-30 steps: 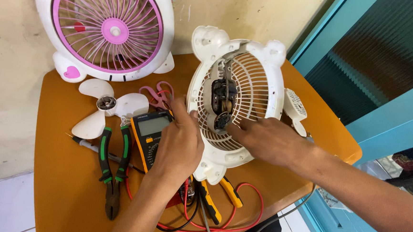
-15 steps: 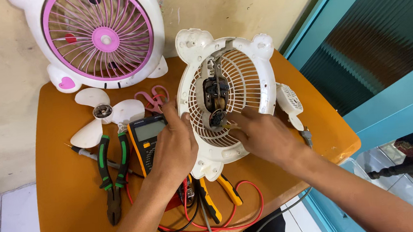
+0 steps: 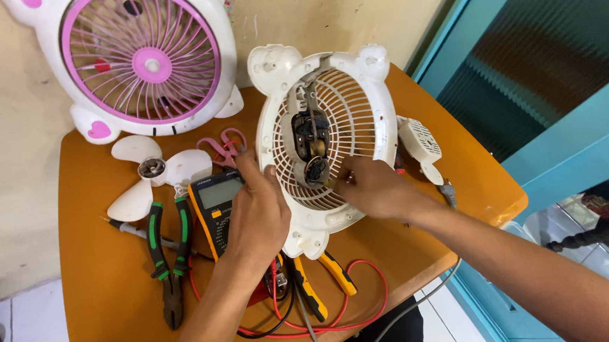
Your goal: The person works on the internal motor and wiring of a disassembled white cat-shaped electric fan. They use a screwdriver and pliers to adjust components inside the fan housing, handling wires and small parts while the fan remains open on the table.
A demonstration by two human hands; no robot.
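Note:
A white fan housing (image 3: 356, 97) with a round grille stands tilted on the orange table (image 3: 115, 302). Its dark motor (image 3: 311, 144) is exposed in the grille's middle. My left hand (image 3: 256, 216) grips the housing's left rim. My right hand (image 3: 376, 188) rests on the lower grille, fingertips touching just right of the motor's lower part. A small white cover part (image 3: 420, 143) lies behind the housing to the right.
A white and pink fan (image 3: 144, 61) leans at the wall. On the table lie a white fan blade (image 3: 151, 175), pink scissors (image 3: 224, 145), a yellow multimeter (image 3: 212, 208), green-handled pliers (image 3: 169, 260), yellow-handled pliers (image 3: 325, 282) and red leads (image 3: 355, 309). A teal cabinet (image 3: 561, 106) stands right.
The view has shifted, so everything sits a little higher and more to the right. Both hands stay on the housing; the right fingertips remain near the motor.

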